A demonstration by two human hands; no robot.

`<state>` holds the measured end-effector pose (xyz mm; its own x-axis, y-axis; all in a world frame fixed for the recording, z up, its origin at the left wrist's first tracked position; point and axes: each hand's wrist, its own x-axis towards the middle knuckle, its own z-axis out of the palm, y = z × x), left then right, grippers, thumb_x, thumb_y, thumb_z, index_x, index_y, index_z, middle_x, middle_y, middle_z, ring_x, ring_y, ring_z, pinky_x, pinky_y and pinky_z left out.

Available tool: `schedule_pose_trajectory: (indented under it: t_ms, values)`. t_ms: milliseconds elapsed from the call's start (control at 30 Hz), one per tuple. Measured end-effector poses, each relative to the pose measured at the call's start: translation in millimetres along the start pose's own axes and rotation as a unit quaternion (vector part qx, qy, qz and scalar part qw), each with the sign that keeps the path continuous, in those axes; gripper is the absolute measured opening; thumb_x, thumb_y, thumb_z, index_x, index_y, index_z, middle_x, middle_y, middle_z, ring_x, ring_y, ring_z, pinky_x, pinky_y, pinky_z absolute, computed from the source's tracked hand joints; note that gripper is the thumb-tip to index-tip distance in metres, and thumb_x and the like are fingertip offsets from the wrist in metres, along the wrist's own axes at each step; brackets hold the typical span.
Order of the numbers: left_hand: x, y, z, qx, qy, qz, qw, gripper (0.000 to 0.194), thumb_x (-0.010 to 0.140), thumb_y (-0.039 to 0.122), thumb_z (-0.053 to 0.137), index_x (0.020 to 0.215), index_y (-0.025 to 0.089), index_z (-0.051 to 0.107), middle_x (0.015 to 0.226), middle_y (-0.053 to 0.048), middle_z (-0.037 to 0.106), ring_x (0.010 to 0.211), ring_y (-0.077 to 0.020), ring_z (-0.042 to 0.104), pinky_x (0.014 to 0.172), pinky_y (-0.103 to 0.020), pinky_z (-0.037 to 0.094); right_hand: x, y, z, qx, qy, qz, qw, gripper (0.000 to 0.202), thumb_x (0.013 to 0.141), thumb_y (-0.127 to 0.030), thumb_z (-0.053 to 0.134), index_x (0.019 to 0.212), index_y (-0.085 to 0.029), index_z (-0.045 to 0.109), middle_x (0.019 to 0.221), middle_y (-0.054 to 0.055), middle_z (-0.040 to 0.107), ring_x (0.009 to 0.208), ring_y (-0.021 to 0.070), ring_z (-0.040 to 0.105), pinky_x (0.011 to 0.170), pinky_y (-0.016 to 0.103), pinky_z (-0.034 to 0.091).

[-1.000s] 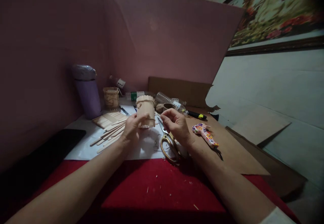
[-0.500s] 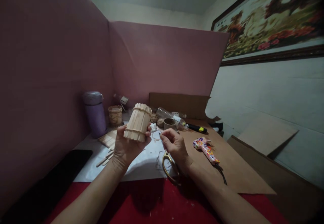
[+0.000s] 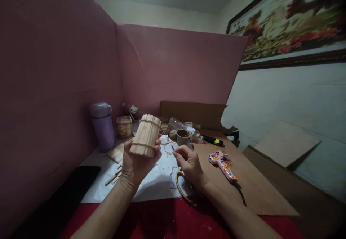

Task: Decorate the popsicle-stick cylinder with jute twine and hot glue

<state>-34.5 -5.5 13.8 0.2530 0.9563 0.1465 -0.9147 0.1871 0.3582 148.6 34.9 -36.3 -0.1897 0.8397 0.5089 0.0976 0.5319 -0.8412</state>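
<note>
My left hand (image 3: 140,168) is wrapped around a small barrel-like cup of wooden craft sticks (image 3: 146,136), tilted, with twine tied around it near the top and bottom. My right hand (image 3: 190,165) is closed in a pinch to the right of the cup, apart from it. A thin dark tip shows by the fingertips, but whether they grip it cannot be made out. Gold-handled scissors (image 3: 177,183) lie under that hand, their blades mostly hidden. Scraps of twine (image 3: 171,176) lie on the white paper (image 3: 155,181) beneath.
Loose craft sticks (image 3: 113,177), a purple bottle (image 3: 102,132) and another twine-trimmed cup (image 3: 124,126) stand left. Behind are a roll of tape (image 3: 183,137), plastic bottle (image 3: 178,123) and utility knife (image 3: 212,140). A flowered glue gun (image 3: 223,165) lies on cardboard (image 3: 259,192) at right.
The view has tilted up slightly, so things sit a little lower. The cup has turned slightly in my left hand; my right hand keeps its pinch in about the same place.
</note>
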Motion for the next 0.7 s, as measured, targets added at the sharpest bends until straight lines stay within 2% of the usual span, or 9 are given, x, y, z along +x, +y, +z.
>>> schedule_pose_trajectory:
  t_ms: [133, 267, 367, 433, 533, 600, 700]
  values:
    - [3.6, -3.2, -0.9, 0.117, 0.061, 0.054, 0.990, 0.053, 0.072, 0.039, 0.059, 0.116, 0.009, 0.057, 0.091, -0.016, 0.071, 0.082, -0.0268, 0.068, 0.082, -0.042, 0.056, 2.7, 1.4, -3.3, 0.004, 0.051, 0.009, 0.999, 0.022, 0.086, -0.041, 0.060, 0.079, -0.020, 0.057, 0.056, -0.004, 0.050, 0.050, 0.0125, 0.047, 0.048, 0.024, 0.036]
    - [7.6, -13.3, -4.7, 0.242, 0.115, 0.101, 0.958, 0.039, 0.072, 0.033, 0.064, 0.104, 0.011, 0.062, 0.083, -0.011, 0.072, 0.075, -0.0244, 0.070, 0.075, -0.036, 0.057, 0.7, -5.8, -5.9, -0.035, 0.087, -0.014, 0.996, 0.022, 0.089, -0.040, 0.056, 0.081, -0.020, 0.058, 0.064, -0.002, 0.053, 0.056, 0.0132, 0.047, 0.051, 0.025, 0.037]
    - [9.9, -24.9, -9.4, 0.334, 0.111, 0.127, 0.927, 0.046, 0.070, 0.032, 0.071, 0.110, 0.014, 0.060, 0.088, -0.007, 0.071, 0.075, -0.0214, 0.069, 0.067, -0.030, 0.055, -3.6, -15.7, -5.3, -0.081, 0.083, -0.087, 0.989, 0.017, 0.091, -0.033, 0.053, 0.082, -0.020, 0.059, 0.075, 0.002, 0.057, 0.066, 0.0152, 0.052, 0.057, 0.026, 0.040]
    - [11.3, -31.2, -13.6, 0.377, 0.100, 0.160, 0.907, 0.053, 0.068, 0.031, 0.076, 0.116, 0.017, 0.058, 0.095, -0.007, 0.070, 0.081, -0.0209, 0.068, 0.069, -0.029, 0.055, -6.6, -21.0, -3.8, -0.090, 0.068, -0.133, 0.985, 0.012, 0.091, -0.028, 0.052, 0.086, -0.020, 0.060, 0.085, 0.005, 0.058, 0.075, 0.0168, 0.055, 0.061, 0.027, 0.043]
    - [13.2, -35.9, -19.7, 0.422, 0.106, 0.179, 0.882, 0.057, 0.065, 0.029, 0.079, 0.117, 0.019, 0.058, 0.104, -0.007, 0.069, 0.090, -0.0228, 0.066, 0.076, -0.029, 0.054, -10.3, -24.2, -1.7, -0.094, 0.039, -0.162, 0.982, 0.008, 0.091, -0.024, 0.053, 0.092, -0.021, 0.060, 0.092, 0.006, 0.057, 0.080, 0.0179, 0.056, 0.063, 0.028, 0.044]
    - [14.3, -36.6, -22.2, 0.428, 0.116, 0.171, 0.880, 0.056, 0.065, 0.029, 0.080, 0.115, 0.019, 0.059, 0.104, -0.007, 0.069, 0.092, -0.0235, 0.066, 0.077, -0.030, 0.053, -11.7, -24.0, -0.9, -0.102, 0.024, -0.166, 0.981, 0.008, 0.090, -0.023, 0.053, 0.095, -0.022, 0.061, 0.093, 0.006, 0.057, 0.078, 0.0176, 0.055, 0.063, 0.029, 0.044]
    - [14.9, -36.9, -23.0, 0.407, 0.130, 0.152, 0.891, 0.053, 0.065, 0.030, 0.079, 0.113, 0.017, 0.058, 0.096, -0.006, 0.070, 0.084, -0.0212, 0.066, 0.074, -0.029, 0.052, -12.6, -23.4, 0.2, -0.111, 0.022, -0.164, 0.980, 0.009, 0.090, -0.022, 0.054, 0.095, -0.021, 0.061, 0.093, 0.006, 0.057, 0.074, 0.0166, 0.054, 0.061, 0.029, 0.044]
